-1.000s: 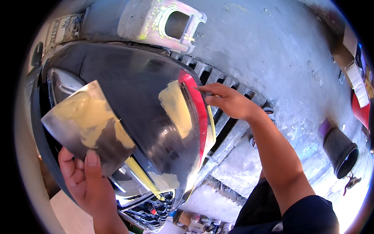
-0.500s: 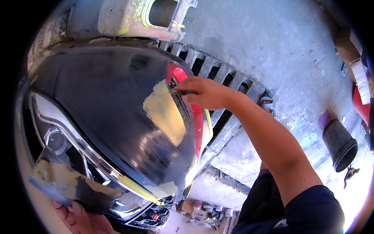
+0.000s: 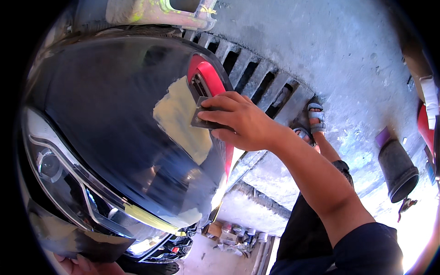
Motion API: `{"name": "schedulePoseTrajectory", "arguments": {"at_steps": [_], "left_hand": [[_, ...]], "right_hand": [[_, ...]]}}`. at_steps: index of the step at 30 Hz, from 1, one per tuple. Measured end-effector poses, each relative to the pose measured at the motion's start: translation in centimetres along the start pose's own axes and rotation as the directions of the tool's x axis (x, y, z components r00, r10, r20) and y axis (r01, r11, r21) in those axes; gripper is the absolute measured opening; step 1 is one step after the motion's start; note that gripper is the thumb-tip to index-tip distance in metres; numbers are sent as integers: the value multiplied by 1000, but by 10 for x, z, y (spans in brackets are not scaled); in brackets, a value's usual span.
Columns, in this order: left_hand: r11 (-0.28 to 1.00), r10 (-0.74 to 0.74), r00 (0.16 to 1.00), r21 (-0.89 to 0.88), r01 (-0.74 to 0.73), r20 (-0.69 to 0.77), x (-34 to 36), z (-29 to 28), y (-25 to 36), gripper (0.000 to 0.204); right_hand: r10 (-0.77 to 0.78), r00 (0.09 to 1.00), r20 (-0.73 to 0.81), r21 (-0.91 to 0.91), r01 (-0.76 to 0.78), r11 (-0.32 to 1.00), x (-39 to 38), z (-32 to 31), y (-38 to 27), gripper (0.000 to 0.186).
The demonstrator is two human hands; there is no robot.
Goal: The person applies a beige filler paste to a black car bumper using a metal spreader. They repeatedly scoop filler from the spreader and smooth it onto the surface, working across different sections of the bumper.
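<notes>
My right hand (image 3: 250,120) pinches a flat dark putty spreader (image 3: 200,121) against the edge of a pale yellow putty patch (image 3: 176,110). The patch lies on the dark, dull car fender (image 3: 101,101). Just above the spreader is a red side trim (image 3: 211,78) around a dark slotted inset. At the lower left, my left hand (image 3: 87,266) grips the lower edge of a dark putty board (image 3: 68,238) smeared with tan putty. Most of that hand is cut off by the picture's rim. The board overlaps the headlight (image 3: 48,165).
Yellow masking tape (image 3: 146,217) runs along the headlight's edge. A slotted floor drain (image 3: 250,75) passes beside the car. A black bucket (image 3: 398,169) lies tipped at the right. A whitish plastic stool (image 3: 151,13) stands at the top. Cans and boxes (image 3: 236,236) sit below.
My right hand has moved down with the spreader, whose blade now shows more. The board in my left hand has dropped lower. The view has shifted, so the car appears farther left.
</notes>
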State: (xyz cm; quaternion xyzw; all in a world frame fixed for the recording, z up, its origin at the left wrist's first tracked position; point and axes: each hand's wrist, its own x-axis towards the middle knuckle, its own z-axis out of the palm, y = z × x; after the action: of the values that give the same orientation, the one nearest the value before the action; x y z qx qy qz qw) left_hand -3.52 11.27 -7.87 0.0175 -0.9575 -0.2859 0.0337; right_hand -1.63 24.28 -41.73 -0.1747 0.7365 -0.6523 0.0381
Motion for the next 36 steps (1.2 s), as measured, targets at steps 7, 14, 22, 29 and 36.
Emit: {"name": "schedulePoseTrajectory", "arguments": {"at_steps": [7,14,22,29,36], "left_hand": [[990,92,996,104,-94,21,-14,-12,-8,50],[973,193,980,121,-197,45,-16,-15,-13,48],[995,-39,998,-98,35,-40,-16,-13,-6,53],[957,-218,949,-242,161,-230,-22,-23,-5,54],[991,-36,995,-134,23,-97,-20,-31,-16,52]], "right_hand": [[8,1000,-26,12,-8,1000,-33,32,-11,43],[143,986,-81,47,-140,989,-77,72,-13,45],[117,980,-162,44,-111,993,-60,55,-24,42],[213,967,-138,111,-199,974,-87,83,-16,39],[190,959,-211,104,-171,980,-52,58,-22,37]]}}
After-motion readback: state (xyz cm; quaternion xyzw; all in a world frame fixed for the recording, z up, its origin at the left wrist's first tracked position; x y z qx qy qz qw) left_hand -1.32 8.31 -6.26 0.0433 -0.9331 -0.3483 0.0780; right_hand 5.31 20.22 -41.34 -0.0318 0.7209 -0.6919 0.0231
